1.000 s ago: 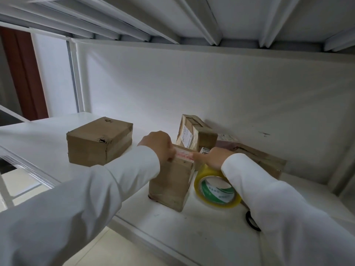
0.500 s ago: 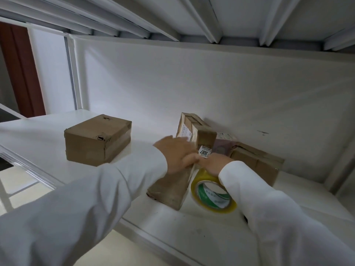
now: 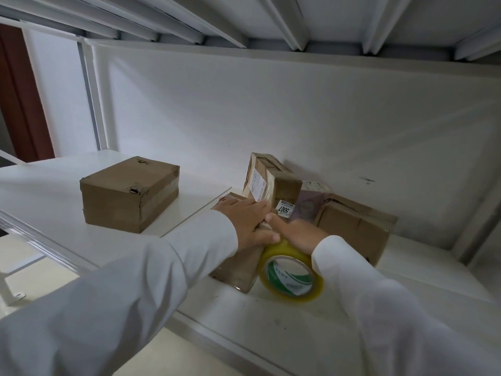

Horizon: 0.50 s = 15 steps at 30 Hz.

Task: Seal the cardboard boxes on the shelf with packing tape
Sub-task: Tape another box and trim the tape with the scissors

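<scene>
The person's left hand (image 3: 250, 222) lies flat on top of the near box (image 3: 238, 267), fingers straight and together, pressing down on its upper face, thumb along the near edge. That box stands on the white shelf (image 3: 54, 191) a little past the front lip, at the middle of the view. The right hand (image 3: 301, 234) sits just at three o'clock of the left one, touching it. It rests on top of the tape roll (image 3: 291, 275) with its forefinger stretched out toward the box top, but I cannot tell whether the other fingers are curled round the roll or only laid on it. The yellowish roll stands on edge, leaning against the box's right side, its green and white core facing out.

At ten o'clock of the hands, well apart, a taped box (image 3: 130, 194) sits alone with scuffed corners. At twelve o'clock, just behind the hands, a labelled box (image 3: 271, 180) is tipped up on one end. At two o'clock a larger box (image 3: 355, 229) lies against the back panel. Both arms wear white sleeves (image 3: 135, 294).
</scene>
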Each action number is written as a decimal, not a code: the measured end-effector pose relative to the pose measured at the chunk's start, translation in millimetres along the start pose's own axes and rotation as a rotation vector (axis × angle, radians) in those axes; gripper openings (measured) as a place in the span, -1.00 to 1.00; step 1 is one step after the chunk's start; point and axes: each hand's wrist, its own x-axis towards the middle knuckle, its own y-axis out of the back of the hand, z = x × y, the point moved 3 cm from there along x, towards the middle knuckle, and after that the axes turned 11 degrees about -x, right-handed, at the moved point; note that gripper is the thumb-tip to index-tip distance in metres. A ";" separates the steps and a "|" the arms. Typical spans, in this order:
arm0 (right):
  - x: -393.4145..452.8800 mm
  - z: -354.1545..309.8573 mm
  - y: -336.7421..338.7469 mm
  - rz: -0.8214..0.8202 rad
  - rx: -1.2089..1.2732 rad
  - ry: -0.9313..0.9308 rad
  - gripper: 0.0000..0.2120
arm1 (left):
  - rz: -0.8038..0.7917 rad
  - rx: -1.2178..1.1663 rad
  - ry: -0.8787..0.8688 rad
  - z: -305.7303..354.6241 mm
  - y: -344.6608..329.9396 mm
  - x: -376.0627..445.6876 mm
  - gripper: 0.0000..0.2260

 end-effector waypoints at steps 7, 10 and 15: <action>-8.1 33.0 -8.8 -0.125 0.366 -0.071 -0.39 | -0.001 0.042 0.111 1.7 -0.5 2.9 -0.43; -11.0 31.7 -9.7 -0.131 0.382 -0.077 -0.48 | -0.003 -0.045 0.325 0.1 -0.1 8.1 -0.28; -15.7 18.6 -4.6 -0.159 0.250 -0.078 -0.53 | -0.068 0.033 0.445 1.5 -0.2 10.3 -0.17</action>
